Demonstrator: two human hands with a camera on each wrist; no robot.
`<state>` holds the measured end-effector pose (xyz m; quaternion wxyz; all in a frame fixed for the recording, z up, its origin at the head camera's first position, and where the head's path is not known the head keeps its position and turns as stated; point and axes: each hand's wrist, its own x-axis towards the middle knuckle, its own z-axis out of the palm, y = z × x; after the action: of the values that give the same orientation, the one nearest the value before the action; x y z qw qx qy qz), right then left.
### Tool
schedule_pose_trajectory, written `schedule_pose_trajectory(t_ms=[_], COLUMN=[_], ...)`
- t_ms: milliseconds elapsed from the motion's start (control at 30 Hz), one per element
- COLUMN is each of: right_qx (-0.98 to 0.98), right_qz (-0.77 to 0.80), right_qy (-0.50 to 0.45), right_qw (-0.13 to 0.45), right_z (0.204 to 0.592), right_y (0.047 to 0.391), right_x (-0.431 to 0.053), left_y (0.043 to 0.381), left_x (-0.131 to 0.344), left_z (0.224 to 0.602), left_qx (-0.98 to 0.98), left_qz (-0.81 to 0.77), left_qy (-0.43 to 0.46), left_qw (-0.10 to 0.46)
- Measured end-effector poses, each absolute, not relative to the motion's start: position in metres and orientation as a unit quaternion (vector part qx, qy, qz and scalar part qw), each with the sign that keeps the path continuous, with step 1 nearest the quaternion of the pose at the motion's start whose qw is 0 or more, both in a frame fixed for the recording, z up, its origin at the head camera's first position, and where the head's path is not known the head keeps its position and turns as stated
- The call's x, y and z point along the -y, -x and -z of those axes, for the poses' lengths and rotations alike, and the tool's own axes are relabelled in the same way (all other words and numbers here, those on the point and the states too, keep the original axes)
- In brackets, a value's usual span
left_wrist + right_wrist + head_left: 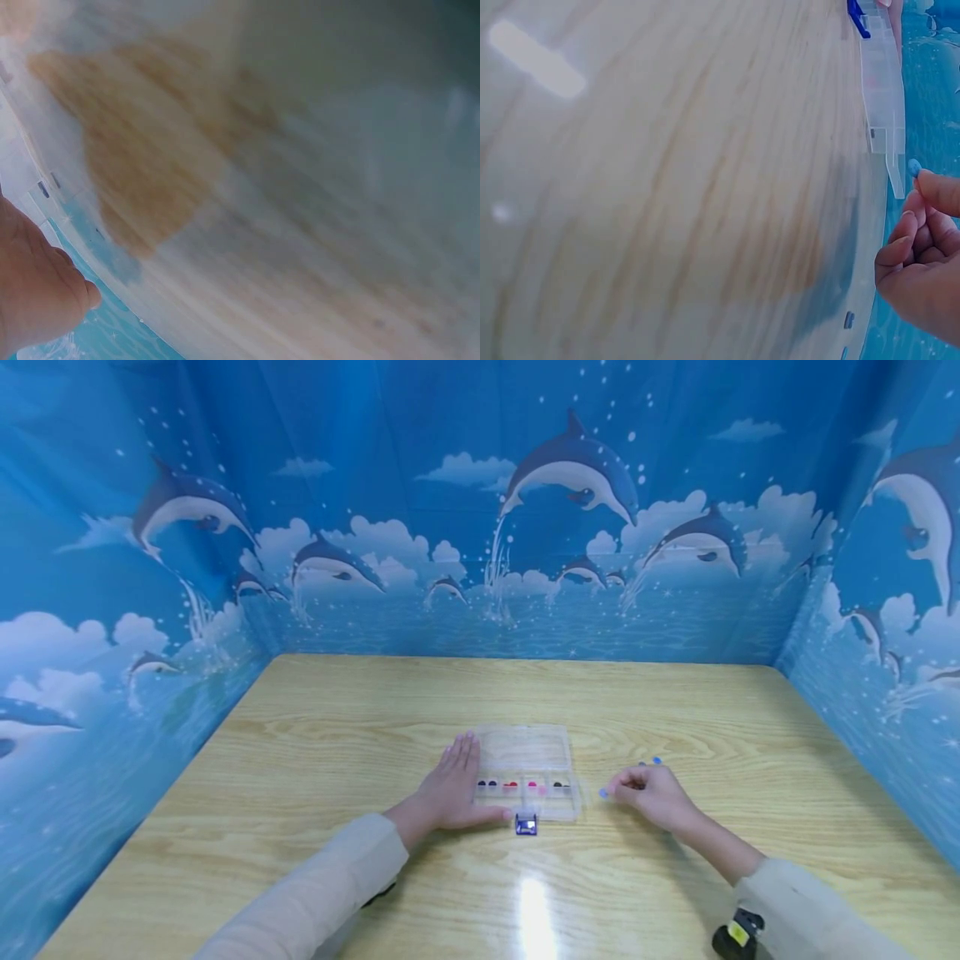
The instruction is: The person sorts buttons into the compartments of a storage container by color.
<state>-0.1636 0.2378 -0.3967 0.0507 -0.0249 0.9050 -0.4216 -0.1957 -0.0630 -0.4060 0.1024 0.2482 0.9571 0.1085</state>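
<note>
A clear plastic compartment box lies with its lid folded back. Small dark, red and pink pieces sit in its compartments, and a dark blue clasp-like piece is at the front edge. My left hand rests along the box's left side, fingers straight and thumb by the front edge; part of it shows in the left wrist view. To the right of the box, my right hand pinches a small blue bead-like piece between thumb and forefinger, its other fingers curled.
Beyond the right hand, a small blue piece and a greyish one lie on the wood-grain table. A blue dolphin-print curtain hangs along the back and both sides.
</note>
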Motion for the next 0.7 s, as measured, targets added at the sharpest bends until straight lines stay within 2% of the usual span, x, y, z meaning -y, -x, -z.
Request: schedule_pose_trajectory(t_ms=[700], right_qx=[-0.883], right_qz=[0.464], right_qy=[0.045], right_qw=[0.056], right_z=[0.392], right_y=[0.168], right_x=[-0.215], left_y=[0.196], left_x=[0.063], left_z=[0.407], left_qx=[-0.958], left_qz=[-0.101], left_qy=[-0.251], left_qw=[0.099])
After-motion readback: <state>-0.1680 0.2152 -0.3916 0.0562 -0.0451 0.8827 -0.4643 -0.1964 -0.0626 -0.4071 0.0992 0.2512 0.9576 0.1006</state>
